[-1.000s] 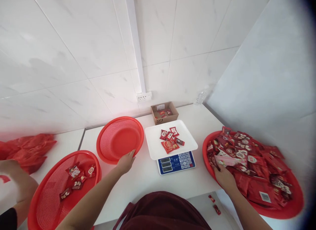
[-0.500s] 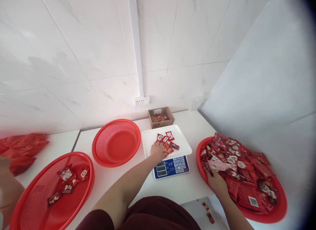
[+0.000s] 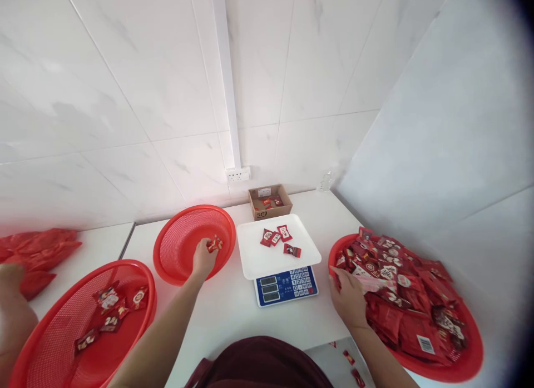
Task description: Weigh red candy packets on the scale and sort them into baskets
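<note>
My left hand (image 3: 204,259) reaches over the round red mesh basket (image 3: 173,249) in the middle of the table. Its fingers are closed on a small red wrapped snack packet (image 3: 216,243). Several similar packets (image 3: 275,239) lie on the white tray of a digital scale (image 3: 286,286). To the right, my right hand (image 3: 348,297) is at the near left rim of a large red basket (image 3: 467,371). Its fingers curl over that rim, with red showing between them. Red and brown packets (image 3: 400,288) fill this basket.
At left stands another red basket (image 3: 45,321) with several packets in it. Another person's arm (image 3: 14,316) and a red plastic bag (image 3: 45,252) are beyond it. A small cardboard box (image 3: 271,202) with packets sits by the wall. Loose packets (image 3: 352,366) lie low at the front.
My left hand has moved left from the scale tray to the middle basket, carrying a packet. My right hand has shifted slightly left, onto the right basket's rim.
</note>
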Motion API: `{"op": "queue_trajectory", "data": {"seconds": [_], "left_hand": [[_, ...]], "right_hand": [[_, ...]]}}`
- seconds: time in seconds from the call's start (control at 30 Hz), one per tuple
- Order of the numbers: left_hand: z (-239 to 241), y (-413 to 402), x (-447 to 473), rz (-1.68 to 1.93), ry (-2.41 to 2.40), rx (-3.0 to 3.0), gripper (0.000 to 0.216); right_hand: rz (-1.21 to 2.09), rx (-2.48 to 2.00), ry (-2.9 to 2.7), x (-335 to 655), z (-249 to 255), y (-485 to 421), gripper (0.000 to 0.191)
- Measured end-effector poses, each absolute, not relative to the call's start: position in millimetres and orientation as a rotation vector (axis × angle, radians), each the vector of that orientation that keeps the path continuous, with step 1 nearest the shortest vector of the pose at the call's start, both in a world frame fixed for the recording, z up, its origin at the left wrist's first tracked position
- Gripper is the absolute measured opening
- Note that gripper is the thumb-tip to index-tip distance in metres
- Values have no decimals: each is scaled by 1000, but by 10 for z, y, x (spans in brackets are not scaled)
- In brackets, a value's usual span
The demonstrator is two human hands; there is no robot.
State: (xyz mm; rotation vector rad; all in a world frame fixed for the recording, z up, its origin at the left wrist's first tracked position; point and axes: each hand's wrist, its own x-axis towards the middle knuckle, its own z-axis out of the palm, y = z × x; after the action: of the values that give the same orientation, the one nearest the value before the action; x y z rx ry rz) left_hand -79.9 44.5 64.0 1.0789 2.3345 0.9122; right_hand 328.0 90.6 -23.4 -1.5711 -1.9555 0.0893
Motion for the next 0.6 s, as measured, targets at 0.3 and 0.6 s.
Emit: {"op": "queue_trajectory", "data": {"seconds": [0.3, 0.6], "left_hand": [[464, 454, -415, 1055, 2116, 1369, 29], [443, 486, 294, 826, 1561, 1003, 43]], "right_hand": [[379, -1565, -2468, 2311, 169, 1414, 39], [874, -1594, -2162, 2092, 179, 1396, 34]]}}
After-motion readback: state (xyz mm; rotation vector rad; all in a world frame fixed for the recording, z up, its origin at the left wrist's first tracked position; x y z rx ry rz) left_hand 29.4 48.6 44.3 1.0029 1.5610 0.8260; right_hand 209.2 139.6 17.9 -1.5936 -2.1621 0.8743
